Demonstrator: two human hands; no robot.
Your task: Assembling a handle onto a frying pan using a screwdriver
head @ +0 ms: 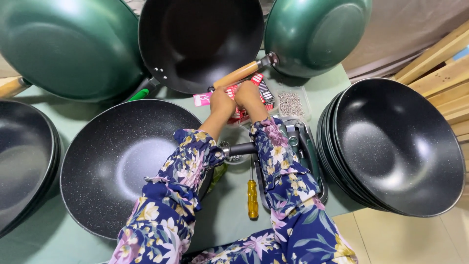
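Head view: left hand (222, 101) and right hand (248, 95) together grasp a red-and-pink packet (244, 98) at 12 o'clock; a yellow-handled screwdriver (252, 198) lies at 6 o'clock on the counter (229, 210).

Both arms: reach up from bottom centre of frame, floral sleeves, converging toward upper centre | left hand (222, 101): knuckles up, fingers curled closed | right hand (249, 96): fingers curled closed, just beside the left, touching | wrists: bare, slightly bent
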